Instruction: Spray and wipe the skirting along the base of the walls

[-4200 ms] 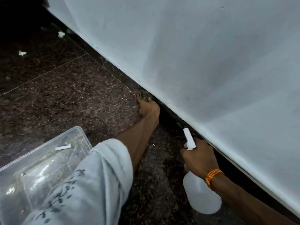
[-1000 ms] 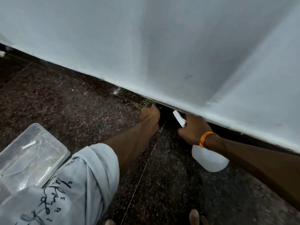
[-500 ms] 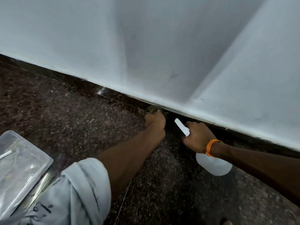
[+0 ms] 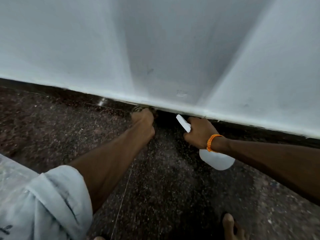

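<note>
A dark granite skirting [image 4: 72, 97] runs along the foot of the white wall [image 4: 155, 49]. My left hand [image 4: 144, 121] is closed on a crumpled greenish cloth [image 4: 136, 109], pressed against the skirting. Just to its right, my right hand [image 4: 199, 132] grips the neck of a translucent white spray bottle [image 4: 216, 160]. Its white nozzle [image 4: 183, 122] points up and left toward the skirting. An orange thread band circles the right wrist. Most of the cloth is hidden under my fingers.
The floor [image 4: 52, 135] is dark speckled granite with a thin joint line running toward me. My bare toes [image 4: 230, 226] show at the bottom edge. A rolled pale sleeve [image 4: 48, 201] covers my left upper arm.
The view has shifted along the wall and the clear plastic box at the left has left the frame. Both hands stay at the skirting, side by side, with the same grips.
</note>
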Action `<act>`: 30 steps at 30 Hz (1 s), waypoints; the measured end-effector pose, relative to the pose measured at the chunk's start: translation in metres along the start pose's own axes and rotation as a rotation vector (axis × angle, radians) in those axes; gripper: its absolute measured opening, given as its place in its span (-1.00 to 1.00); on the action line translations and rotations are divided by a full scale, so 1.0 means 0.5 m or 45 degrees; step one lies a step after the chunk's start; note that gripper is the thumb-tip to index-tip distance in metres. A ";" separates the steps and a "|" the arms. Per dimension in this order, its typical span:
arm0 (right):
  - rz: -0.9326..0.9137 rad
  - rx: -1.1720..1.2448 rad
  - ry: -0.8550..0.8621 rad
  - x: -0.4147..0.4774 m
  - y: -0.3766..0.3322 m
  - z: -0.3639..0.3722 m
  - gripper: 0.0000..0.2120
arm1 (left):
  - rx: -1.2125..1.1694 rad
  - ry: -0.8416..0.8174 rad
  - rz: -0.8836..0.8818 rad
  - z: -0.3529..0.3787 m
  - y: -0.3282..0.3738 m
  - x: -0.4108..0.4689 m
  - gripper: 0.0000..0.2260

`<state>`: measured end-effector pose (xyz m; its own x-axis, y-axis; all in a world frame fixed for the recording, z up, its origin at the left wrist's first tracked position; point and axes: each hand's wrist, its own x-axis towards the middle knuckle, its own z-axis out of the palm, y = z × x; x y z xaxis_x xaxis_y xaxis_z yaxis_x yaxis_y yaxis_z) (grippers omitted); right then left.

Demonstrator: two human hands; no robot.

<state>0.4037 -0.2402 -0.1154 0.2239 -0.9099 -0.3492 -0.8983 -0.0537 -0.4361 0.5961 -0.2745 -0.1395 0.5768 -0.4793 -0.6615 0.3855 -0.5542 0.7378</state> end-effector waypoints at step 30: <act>0.143 -0.147 0.017 -0.130 0.115 -0.035 -0.79 | 1.518 -0.360 0.933 0.060 -0.105 -0.109 -0.72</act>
<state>0.3307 -0.1913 -0.1035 0.1153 -0.9182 -0.3789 -0.9551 0.0023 -0.2964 0.5227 -0.2399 -0.1461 0.1627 -0.9415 -0.2952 -0.8393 -0.2893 0.4602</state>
